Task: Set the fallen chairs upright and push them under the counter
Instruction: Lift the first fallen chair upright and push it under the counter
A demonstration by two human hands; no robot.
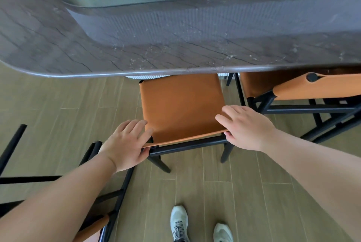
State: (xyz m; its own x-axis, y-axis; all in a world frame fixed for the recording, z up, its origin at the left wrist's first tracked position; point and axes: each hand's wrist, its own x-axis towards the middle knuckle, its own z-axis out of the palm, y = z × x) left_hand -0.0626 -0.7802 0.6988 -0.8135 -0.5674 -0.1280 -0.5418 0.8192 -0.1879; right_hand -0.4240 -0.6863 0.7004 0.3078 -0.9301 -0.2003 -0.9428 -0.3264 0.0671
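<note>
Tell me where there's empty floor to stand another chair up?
Bare floor lies left of the orange chair, below the counter edge. More lies behind it, around the shoes. Crowded: a fallen chair lower left, another chair on the right. Both hands grip the seat's near corners.

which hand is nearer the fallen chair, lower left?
Left. The left hand grips the upright chair's seat corner just above the fallen chair; the right hand holds the opposite corner.

Under the grey stone counter (175, 50) at 12 o'clock, an upright orange-seated chair (180, 109) is gripped at its near seat corners by the left hand (125, 144) and right hand (246, 127), a fallen chair (109, 198) at 8 o'clock.
</note>
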